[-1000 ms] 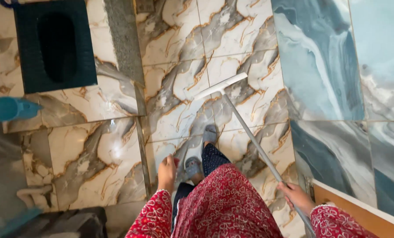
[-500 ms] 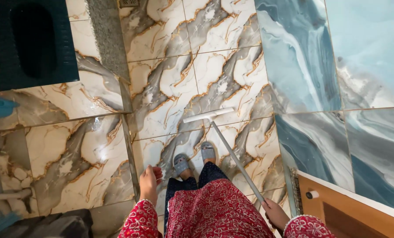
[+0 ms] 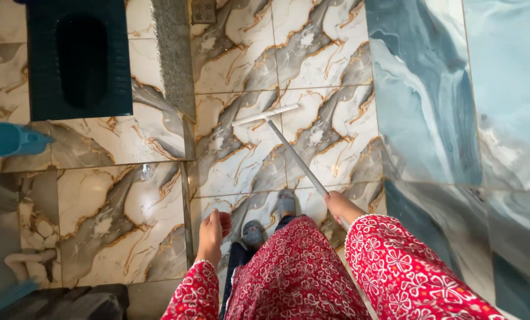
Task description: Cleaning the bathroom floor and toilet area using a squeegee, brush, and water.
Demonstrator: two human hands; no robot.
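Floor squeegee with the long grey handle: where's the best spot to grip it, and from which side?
Grip the floor squeegee on its grey handle, near the upper end where the right hand wraps it now. The shaft slants up from the white blade on the tiles toward the person, so come from above, fingers around it.

1. You have one view, worn on your head, looking almost straight down at the marbled floor tiles (image 3: 241, 160).
2. It sits at standing height, so your right hand (image 3: 339, 206) and left hand (image 3: 213, 231) fall near the bottom edge.
3. The blue wall tiles (image 3: 431, 89) run along its right side.
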